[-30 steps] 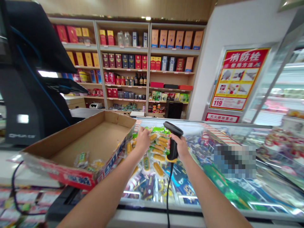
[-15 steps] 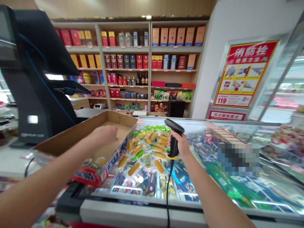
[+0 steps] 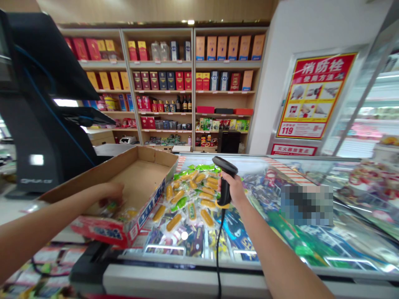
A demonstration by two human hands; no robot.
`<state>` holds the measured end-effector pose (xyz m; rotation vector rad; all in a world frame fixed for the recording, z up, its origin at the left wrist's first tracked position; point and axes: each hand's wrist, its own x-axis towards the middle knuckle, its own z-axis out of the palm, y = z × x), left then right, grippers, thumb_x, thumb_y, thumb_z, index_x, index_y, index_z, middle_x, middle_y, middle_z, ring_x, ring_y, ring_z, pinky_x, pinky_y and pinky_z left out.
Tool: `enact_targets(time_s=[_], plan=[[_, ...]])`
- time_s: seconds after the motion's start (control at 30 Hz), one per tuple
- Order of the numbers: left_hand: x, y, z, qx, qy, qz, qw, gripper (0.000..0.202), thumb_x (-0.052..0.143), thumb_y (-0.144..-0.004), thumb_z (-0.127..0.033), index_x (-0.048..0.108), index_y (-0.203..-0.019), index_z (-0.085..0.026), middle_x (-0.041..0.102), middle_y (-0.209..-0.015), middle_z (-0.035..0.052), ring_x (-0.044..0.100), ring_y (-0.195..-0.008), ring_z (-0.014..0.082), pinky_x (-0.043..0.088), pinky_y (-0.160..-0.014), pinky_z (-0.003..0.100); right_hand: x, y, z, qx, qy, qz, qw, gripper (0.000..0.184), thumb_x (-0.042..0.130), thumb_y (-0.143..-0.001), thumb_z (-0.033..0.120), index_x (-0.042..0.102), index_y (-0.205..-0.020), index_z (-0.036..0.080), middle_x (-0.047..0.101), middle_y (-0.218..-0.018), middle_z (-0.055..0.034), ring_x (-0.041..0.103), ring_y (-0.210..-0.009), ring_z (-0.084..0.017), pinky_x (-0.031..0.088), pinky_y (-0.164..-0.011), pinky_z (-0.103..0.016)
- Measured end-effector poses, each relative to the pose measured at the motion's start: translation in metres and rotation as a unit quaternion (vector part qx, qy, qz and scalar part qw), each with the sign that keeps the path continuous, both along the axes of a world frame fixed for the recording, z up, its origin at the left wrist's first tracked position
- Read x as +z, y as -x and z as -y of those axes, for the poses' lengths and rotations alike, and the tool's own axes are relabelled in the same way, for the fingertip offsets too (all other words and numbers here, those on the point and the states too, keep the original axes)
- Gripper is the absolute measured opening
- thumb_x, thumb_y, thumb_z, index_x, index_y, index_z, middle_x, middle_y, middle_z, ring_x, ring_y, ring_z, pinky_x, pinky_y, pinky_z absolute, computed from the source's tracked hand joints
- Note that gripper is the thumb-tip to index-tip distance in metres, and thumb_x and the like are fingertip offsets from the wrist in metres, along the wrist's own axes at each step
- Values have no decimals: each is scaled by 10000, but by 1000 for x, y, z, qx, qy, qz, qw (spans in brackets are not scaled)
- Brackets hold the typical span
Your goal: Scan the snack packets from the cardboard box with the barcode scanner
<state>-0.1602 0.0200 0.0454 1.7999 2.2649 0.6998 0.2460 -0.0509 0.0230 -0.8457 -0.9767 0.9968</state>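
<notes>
Inside the cardboard box [image 3: 146, 160], my left hand [image 3: 114, 193] reaches down with its fingers curled onto a wrapped sausage [image 3: 109, 206]. The fingertips are partly hidden. Close beside that hand lies another clear packet [image 3: 129, 214] in the box's near corner. My right hand [image 3: 236, 189] grips a black handheld barcode scanner [image 3: 227, 182] upright by its handle, its cable hanging toward me. To the left of the scanner, several yellow wrapped sausages [image 3: 190, 187] with green packaging lie spread on the glass freezer lid [image 3: 255, 164].
A black checkout terminal [image 3: 46, 95] stands at the left, close behind the box. Packs of frozen goods [image 3: 289, 232] show through the glass. The freezer's front edge [image 3: 174, 278] runs before me. Shelves of boxed bottles [image 3: 162, 81] line the back wall, with a red sign [image 3: 318, 95] at right.
My left hand has moved down and left, from above the box to the packets in its near corner. My right hand keeps hold of the scanner; the view has shifted slightly.
</notes>
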Motion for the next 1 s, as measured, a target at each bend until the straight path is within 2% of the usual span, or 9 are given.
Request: enact_targets(time_s=[0.1, 0.33, 0.43, 0.57, 0.67, 0.73, 0.83, 0.9, 1.0], plan=[[14, -6, -4, -43, 147, -202, 967, 422, 661, -493, 41, 317, -425, -193, 376, -286, -62, 490, -386, 161, 449, -471, 253, 0, 0, 0, 2, 4, 0, 1000, 316, 722, -650, 450, 599, -686, 161, 583, -473, 12, 521, -358, -130, 410, -369, -248], [20, -1, -13, -83, 188, -292, 934, 341, 599, -453, 61, 384, -327, -171, 415, -281, -15, 420, -365, 139, 324, -437, 189, -2, -1, -2, 1, 2, 7, 1000, 315, 724, -650, 451, 602, -695, 164, 586, -475, 9, 522, -356, -134, 416, -377, -254], [36, -6, -11, -83, 106, -289, 948, 288, 630, -492, 1, 446, -353, -171, 438, -322, -20, 439, -402, 148, 302, -460, 194, -3, -2, -2, -2, 9, 11, 1000, 311, 717, -658, 455, 599, -676, 168, 587, -475, 8, 523, -354, -135, 412, -369, -254], [70, -40, 10, -142, -96, -118, 978, 205, 713, -572, -216, 535, -476, -181, 539, -458, -20, 484, -486, 144, 301, -488, 203, -4, -2, -4, 0, 1, 24, 1000, 306, 707, -671, 452, 595, -646, 168, 587, -471, 1, 533, -358, -139, 411, -372, -254], [72, -92, 40, -221, -178, 140, 949, 203, 664, -653, -343, 541, -603, -189, 585, -537, -25, 538, -533, 141, 424, -560, 226, -6, -2, -5, 2, -1, 25, 1000, 300, 706, -672, 448, 601, -653, 167, 590, -473, 0, 534, -360, -139, 411, -372, -253], [60, -134, 57, -257, -196, 349, 880, 291, 683, -640, -428, 517, -684, -192, 617, -618, -18, 597, -596, 154, 519, -623, 286, -7, -2, -6, 1, 2, 22, 1000, 296, 711, -665, 442, 612, -675, 163, 590, -473, 4, 531, -360, -136, 410, -371, -248], [33, -192, 64, -264, -177, 508, 801, 400, 738, -590, -467, 466, -708, -199, 587, -609, -38, 596, -585, 146, 565, -601, 324, -7, -2, -6, 1, 5, 17, 1000, 297, 714, -657, 440, 616, -691, 162, 587, -471, 11, 523, -358, -129, 416, -373, -243], [16, -218, 51, -257, -173, 569, 762, 417, 745, -583, -460, 444, -713, -203, 564, -594, -51, 583, -573, 132, 561, -565, 300, -6, -3, -5, 10, 4, 30, 1000, 294, 713, -660, 440, 612, -683, 165, 584, -467, 12, 521, -361, -128, 418, -376, -240], [-5, -235, 19, -229, -189, 626, 721, 401, 740, -584, -432, 441, -720, -203, 532, -575, -66, 554, -542, 108, 530, -516, 247, -4, -6, 0, 50, -2, 77, 996, 278, 708, -680, 427, 617, -664, 164, 582, -468, 5, 525, -372, -126, 413, -385, -233]])
